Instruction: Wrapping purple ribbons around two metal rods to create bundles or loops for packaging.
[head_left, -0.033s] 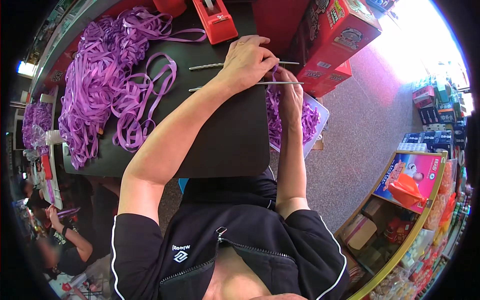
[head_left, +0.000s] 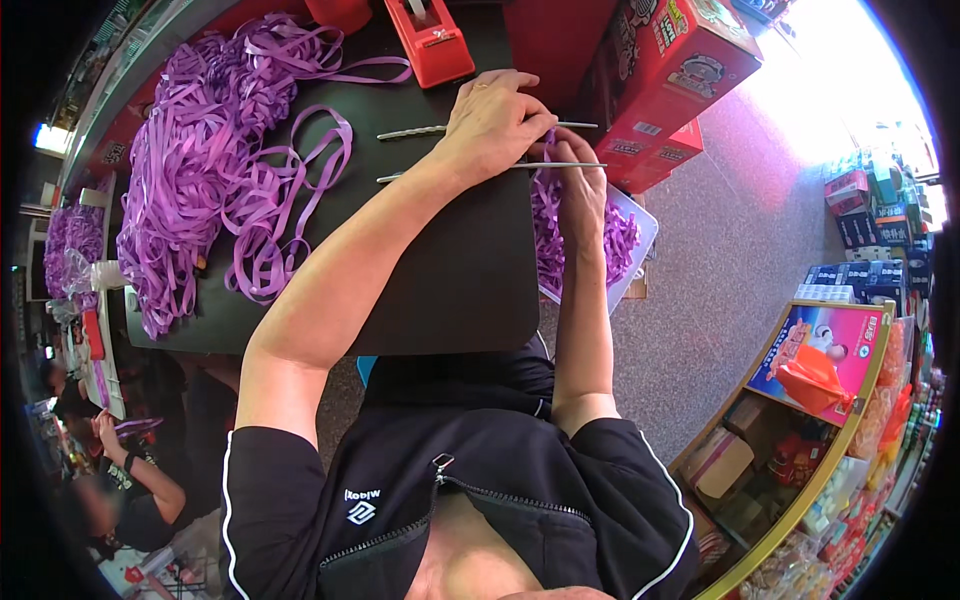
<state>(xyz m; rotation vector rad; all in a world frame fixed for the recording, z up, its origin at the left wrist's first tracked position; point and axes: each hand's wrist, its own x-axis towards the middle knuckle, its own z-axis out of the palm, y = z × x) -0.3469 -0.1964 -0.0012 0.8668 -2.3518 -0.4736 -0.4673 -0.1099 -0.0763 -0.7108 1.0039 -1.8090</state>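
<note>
Two thin metal rods (head_left: 590, 165) run side by side past the right edge of a dark table (head_left: 470, 270). My left hand (head_left: 490, 125) lies over the upper rod, its thumb and index finger pinched at a purple ribbon (head_left: 548, 140). Beyond the table edge, my right hand (head_left: 582, 200) reaches up under the lower rod, with bent fingers on the same ribbon. Part of its grip is hidden by the rods and my left hand. Under my right hand, a white bin (head_left: 648, 235) holds more purple ribbon pieces. A large tangled heap of purple ribbon (head_left: 190, 170) covers the table's left side.
A red tape dispenser (head_left: 437, 50) stands at the far table edge. Red printed cartons (head_left: 665, 85) are stacked at the far right. A glass display case (head_left: 800, 400) is at the right. Another person (head_left: 150, 490) handles purple ribbon at the lower left.
The fingers of my right hand have shifted slightly upward by the ribbon. My left hand stays in the same place.
</note>
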